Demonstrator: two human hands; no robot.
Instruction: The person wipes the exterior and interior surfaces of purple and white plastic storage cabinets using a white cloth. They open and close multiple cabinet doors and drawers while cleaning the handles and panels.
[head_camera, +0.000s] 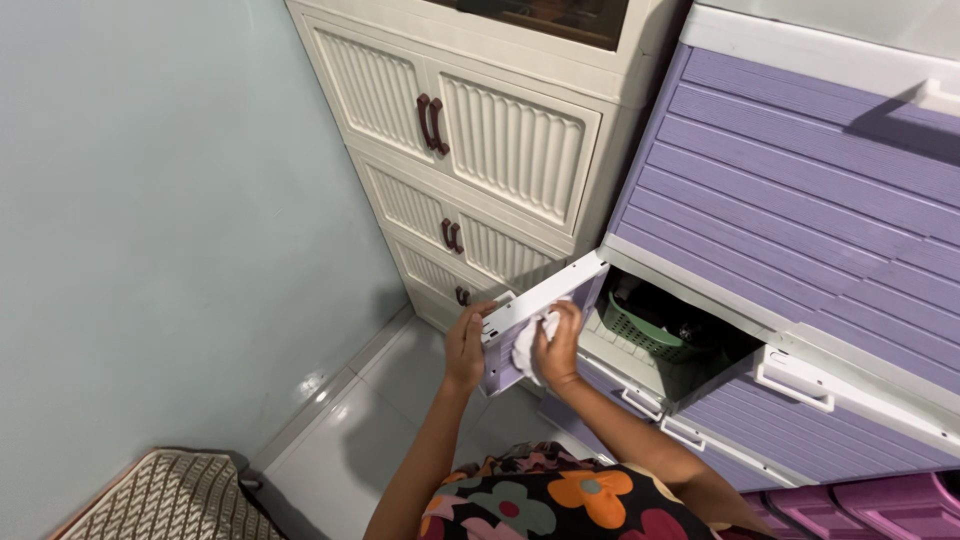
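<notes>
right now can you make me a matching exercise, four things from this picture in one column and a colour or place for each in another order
Things:
1. white cloth
2. open cabinet door
3. basket
4. handles on the cream cabinet

Colour or place:
A. dark reddish brown
B. green, inside the open purple cabinet
C. pressed against the door by the right hand
D. gripped at its edge by the left hand

Pairs: 1-C, 2-D, 3-B, 4-A
</notes>
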